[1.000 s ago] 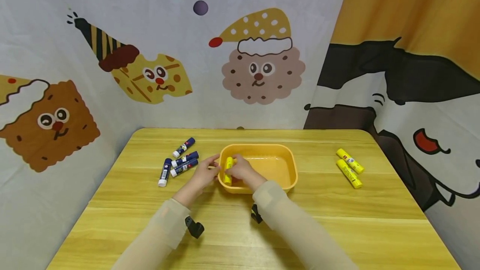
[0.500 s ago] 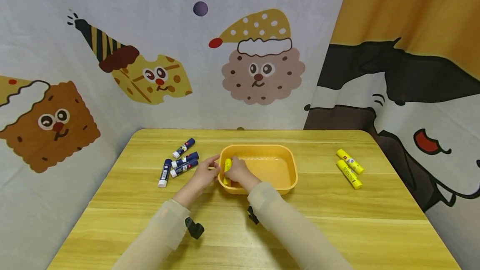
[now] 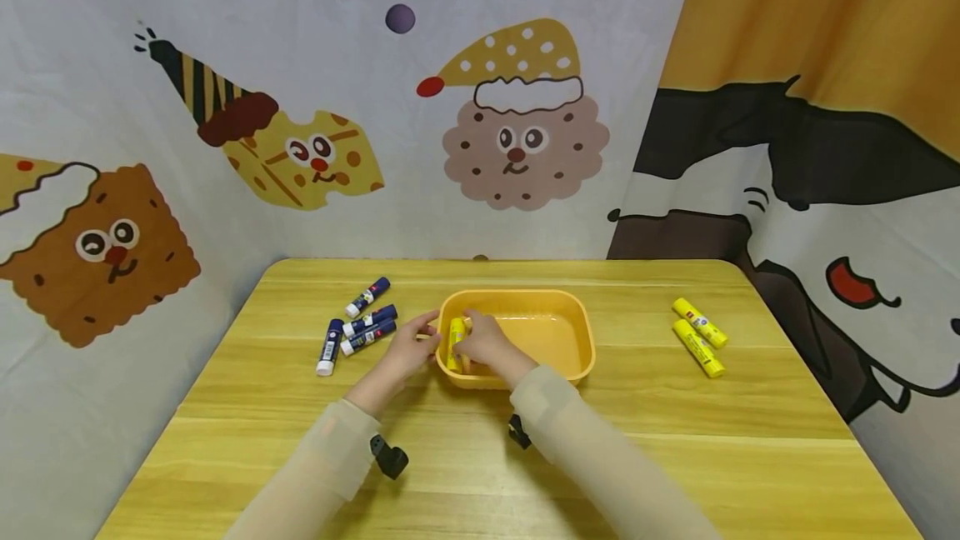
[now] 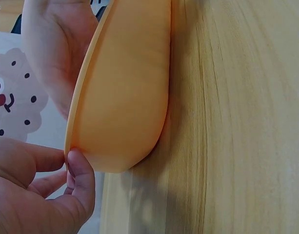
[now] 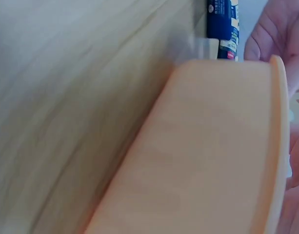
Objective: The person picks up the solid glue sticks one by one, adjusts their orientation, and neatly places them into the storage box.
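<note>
An orange plastic tub [image 3: 547, 340] stands on the wooden table. My left hand [image 3: 411, 347] is at its left end; in the left wrist view thumb and fingers [image 4: 81, 175] pinch the rim. Inside the tub, against that left end, lies a yellow glue stick [image 3: 455, 344], lengthwise toward me. Right beside the stick, within the tub, is my right hand [image 3: 487, 342], its fingers loosely spread and the thumb at the stick's side. The tub wall [image 5: 203, 146] hides most of the right fingers in the right wrist view.
Several blue glue sticks [image 3: 367, 336] with white caps lie on the table left of the tub. Two yellow glue sticks [image 3: 699, 347] lie far to the right. A printed cloth [image 3: 420, 223] hangs behind the table [image 3: 645, 440].
My right hand first lowered the yellow glue stick into the tub's left end, then eased back slightly to the right, leaving the stick lying there. My left hand stayed at the rim.
</note>
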`<state>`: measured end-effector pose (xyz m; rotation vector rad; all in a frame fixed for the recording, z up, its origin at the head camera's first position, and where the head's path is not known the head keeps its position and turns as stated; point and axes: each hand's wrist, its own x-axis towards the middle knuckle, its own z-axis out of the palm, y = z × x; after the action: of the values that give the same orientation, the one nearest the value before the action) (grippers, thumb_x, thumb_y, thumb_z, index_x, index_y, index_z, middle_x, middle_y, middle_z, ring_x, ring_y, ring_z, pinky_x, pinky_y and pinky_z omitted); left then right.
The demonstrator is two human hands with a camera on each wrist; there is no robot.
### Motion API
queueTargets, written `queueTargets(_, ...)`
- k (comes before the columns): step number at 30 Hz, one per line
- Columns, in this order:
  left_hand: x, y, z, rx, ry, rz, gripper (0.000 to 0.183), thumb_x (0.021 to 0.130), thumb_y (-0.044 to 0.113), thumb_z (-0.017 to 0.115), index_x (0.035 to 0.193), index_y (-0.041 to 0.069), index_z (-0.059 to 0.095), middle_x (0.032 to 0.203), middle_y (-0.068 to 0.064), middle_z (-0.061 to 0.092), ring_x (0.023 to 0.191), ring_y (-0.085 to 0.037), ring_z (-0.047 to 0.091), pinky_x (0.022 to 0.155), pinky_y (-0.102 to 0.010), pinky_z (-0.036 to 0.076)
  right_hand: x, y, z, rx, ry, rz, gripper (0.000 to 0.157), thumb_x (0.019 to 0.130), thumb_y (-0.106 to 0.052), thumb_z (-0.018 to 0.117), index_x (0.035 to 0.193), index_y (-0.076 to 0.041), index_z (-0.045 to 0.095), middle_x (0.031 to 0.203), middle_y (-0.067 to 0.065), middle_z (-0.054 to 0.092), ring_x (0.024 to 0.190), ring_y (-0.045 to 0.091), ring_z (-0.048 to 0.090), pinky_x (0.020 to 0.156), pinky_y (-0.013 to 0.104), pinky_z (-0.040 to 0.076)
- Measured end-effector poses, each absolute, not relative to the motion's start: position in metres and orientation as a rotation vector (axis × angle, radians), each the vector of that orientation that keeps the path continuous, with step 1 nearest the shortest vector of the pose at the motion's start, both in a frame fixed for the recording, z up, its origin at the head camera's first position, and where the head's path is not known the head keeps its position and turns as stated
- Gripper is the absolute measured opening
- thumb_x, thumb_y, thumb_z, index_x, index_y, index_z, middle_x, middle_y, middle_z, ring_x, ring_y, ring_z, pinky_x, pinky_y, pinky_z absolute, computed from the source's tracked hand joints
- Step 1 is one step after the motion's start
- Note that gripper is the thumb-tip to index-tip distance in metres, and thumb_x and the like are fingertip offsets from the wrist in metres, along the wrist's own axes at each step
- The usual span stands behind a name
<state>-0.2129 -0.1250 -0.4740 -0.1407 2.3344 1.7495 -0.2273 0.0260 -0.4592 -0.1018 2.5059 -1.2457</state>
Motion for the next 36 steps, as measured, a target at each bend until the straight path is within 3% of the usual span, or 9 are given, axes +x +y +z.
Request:
queueTargets(5,-0.213,-0.125,-0.473,-0.149,2.326,1.751,0.047,0.095,0.001,0.051,0.141,0.006,0.043,0.107,-0.014,0.049,0.079,-0.017,0.052,0.061,-0.021,0.049,-0.228,0.041,-0.453,-0.234,2.57,-1.181,0.069,0.083,-0.012,0.07,0.143,-0.005,0.038,0.129,0.022,0.049,0.112,0.033,0.052,0.089,0.042,0.049)
queueTargets(11,-0.212,-0.125,-0.472,-0.157,2.336,1.741,0.048,0.095,0.001,0.052,0.141,0.007,0.044,0.107,-0.014,0.05,0.077,-0.016,0.052,0.061,-0.022,0.048,-0.22,0.061,-0.442,-0.43,2.711,-1.009,0.066,0.087,-0.02,0.067,0.145,-0.015,0.037,0.142,0.017,0.041,0.126,0.035,0.045,0.1,0.049,0.043)
queueTargets(21,-0.213,-0.124,-0.473,-0.166,2.313,1.757,0.047,0.096,0.003,0.051,0.142,0.009,0.043,0.107,-0.014,0.049,0.076,-0.015,0.05,0.062,-0.023,0.048,-0.213,0.102,-0.436,-0.698,3.037,-0.608,0.069,0.086,-0.024,0.069,0.146,-0.02,0.036,0.147,0.011,0.035,0.13,0.034,0.039,0.1,0.05,0.043)
queueTargets(28,-0.213,-0.124,-0.474,-0.176,2.313,1.753,0.047,0.096,0.004,0.051,0.142,0.011,0.044,0.109,-0.014,0.049,0.075,-0.015,0.05,0.064,-0.025,0.049,-0.216,0.148,-0.44,-0.795,3.138,-0.446,0.068,0.089,-0.03,0.066,0.148,-0.017,0.033,0.153,0.014,0.026,0.138,0.038,0.025,0.111,0.057,0.025)
queueTargets(36,-0.213,-0.124,-0.472,-0.184,2.293,1.77,0.047,0.096,0.004,0.051,0.142,0.011,0.043,0.109,-0.013,0.049,0.077,-0.016,0.05,0.061,-0.022,0.048,-0.218,0.2,-0.445,-0.746,3.185,-0.454,0.065,0.091,-0.035,0.062,0.147,-0.016,0.033,0.156,0.016,0.017,0.14,0.043,0.016,0.109,0.065,0.015)
